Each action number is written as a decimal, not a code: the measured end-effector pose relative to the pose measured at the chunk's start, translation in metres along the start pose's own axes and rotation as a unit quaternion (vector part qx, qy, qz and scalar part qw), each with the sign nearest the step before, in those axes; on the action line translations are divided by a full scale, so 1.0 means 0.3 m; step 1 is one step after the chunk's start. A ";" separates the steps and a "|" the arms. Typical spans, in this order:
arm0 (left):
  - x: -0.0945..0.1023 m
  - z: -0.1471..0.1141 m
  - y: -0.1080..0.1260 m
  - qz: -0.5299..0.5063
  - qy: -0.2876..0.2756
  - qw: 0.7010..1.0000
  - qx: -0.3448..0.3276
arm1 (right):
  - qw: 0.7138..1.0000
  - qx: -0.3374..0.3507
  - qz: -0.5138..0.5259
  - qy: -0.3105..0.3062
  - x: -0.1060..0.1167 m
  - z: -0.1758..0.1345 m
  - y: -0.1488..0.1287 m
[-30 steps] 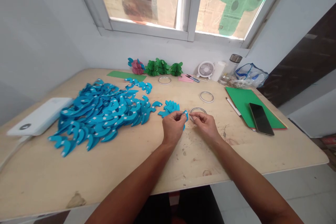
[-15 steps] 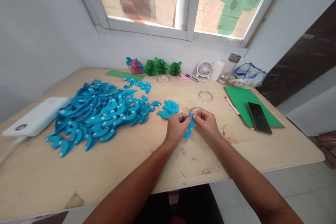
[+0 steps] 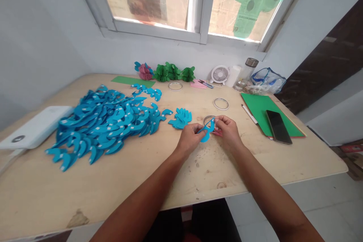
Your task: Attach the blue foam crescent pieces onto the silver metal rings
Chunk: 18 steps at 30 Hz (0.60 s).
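Note:
A curved blue paper piece point(image 3: 205, 136) is held up between my two hands over the table. My left hand point(image 3: 189, 138) pinches its left end between thumb and fingers. The fingertips of my right hand point(image 3: 228, 132) are closed at its upper right end, where a small white patch shows. Something reddish, too small to name, peeks out beneath the right fingers. Just behind the piece lies a roll of tape point(image 3: 209, 119), partly covered by it. A small fanned stack of blue paper pieces point(image 3: 181, 118) rests beyond my left hand.
A large heap of blue paper pieces point(image 3: 107, 121) with white patches spreads at left, beside a white power bank point(image 3: 39, 126). More tape rolls point(image 3: 221, 104) lie farther back. On the right, a phone point(image 3: 278, 126) lies on green sheets point(image 3: 261, 106) near a white pen point(image 3: 249, 114).
My right hand has shifted slightly right, away from the left one. More of the blue paper piece now shows, turned so its upper end points right. The view has shifted slightly.

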State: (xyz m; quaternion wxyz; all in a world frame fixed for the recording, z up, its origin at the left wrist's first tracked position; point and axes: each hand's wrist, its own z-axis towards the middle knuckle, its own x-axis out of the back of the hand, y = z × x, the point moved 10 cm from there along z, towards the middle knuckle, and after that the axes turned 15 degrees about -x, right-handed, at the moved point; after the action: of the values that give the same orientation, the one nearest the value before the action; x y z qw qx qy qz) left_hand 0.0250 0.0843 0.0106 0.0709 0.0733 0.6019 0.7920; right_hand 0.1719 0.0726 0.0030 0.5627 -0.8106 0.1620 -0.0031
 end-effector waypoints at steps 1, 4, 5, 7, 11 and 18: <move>0.009 0.000 -0.008 -0.003 0.014 1.000 0.007 | 1.000 0.002 0.003 0.002 0.004 0.002 -0.001; 0.037 -0.006 -0.043 -0.040 0.064 0.996 0.048 | 0.999 0.027 0.019 0.003 0.006 0.000 -0.017; 0.042 -0.009 -0.054 -0.055 0.077 0.994 0.060 | 0.999 0.034 0.026 -0.003 0.002 -0.003 -0.023; 0.050 -0.012 -0.067 -0.082 0.098 0.989 0.072 | 0.998 0.039 0.042 -0.026 -0.014 -0.010 -0.031; 0.054 -0.012 -0.077 -0.115 0.120 0.983 0.074 | 0.996 0.046 0.046 -0.068 -0.045 -0.024 -0.035; 0.045 -0.014 -0.085 -0.145 0.121 0.979 0.077 | 0.995 0.045 -0.009 -0.092 -0.078 -0.031 -0.020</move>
State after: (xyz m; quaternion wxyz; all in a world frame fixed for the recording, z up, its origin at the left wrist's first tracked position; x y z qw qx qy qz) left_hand 0.0117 0.0899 -0.0148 0.1054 -0.1056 0.6698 0.7274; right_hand 0.1494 0.0721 0.0160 0.6110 -0.7829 0.1020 0.0587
